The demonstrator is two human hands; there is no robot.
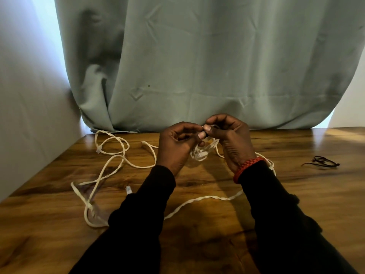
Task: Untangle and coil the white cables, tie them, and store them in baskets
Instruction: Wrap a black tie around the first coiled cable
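Flat white cables (110, 167) lie in loose loops across the left and middle of the wooden table (296, 194). A small coiled bundle of white cable (201, 152) hangs between my hands above the table's far middle. My left hand (175, 147) and my right hand (231, 139) are raised close together, thumbs and fingertips pinching the top of that bundle. A clear plug (128, 189) on a cable end lies near my left sleeve. Another plug (98, 150) lies at the far left. No basket is in view.
A dark thin tie or cord (324, 162) lies on the table at the right. A grey-green curtain (197, 66) hangs behind the table's far edge. A pale wall (29, 115) borders the left side. A twisted cable stretch (197, 202) runs between my forearms.
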